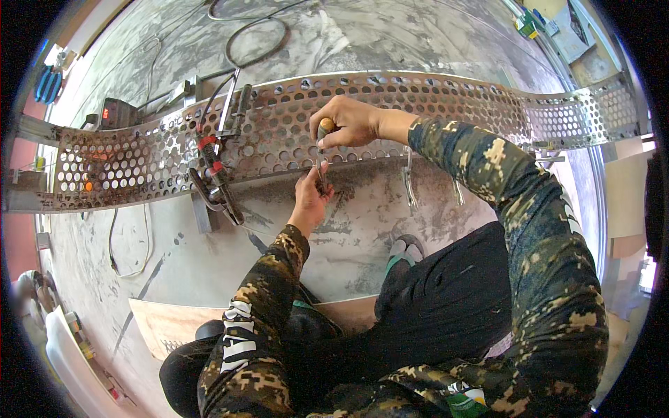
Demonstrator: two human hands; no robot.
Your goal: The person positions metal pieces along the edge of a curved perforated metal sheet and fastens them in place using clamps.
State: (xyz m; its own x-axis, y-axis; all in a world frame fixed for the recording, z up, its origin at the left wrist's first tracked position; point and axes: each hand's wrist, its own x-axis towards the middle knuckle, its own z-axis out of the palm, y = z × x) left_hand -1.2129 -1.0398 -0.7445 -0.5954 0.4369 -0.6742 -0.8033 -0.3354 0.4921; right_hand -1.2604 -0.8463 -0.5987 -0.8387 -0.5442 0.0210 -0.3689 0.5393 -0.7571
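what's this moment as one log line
right hand: holds slim amber-topped tool; left hand: at near edge of perforated grey metal panel

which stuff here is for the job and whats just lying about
In the job:
tan-ended tool, in the right hand
perforated metal sheet, left hand at its near edge

Seemingly just lying about:
looped dark cable beyond the sheet
blue object, far left
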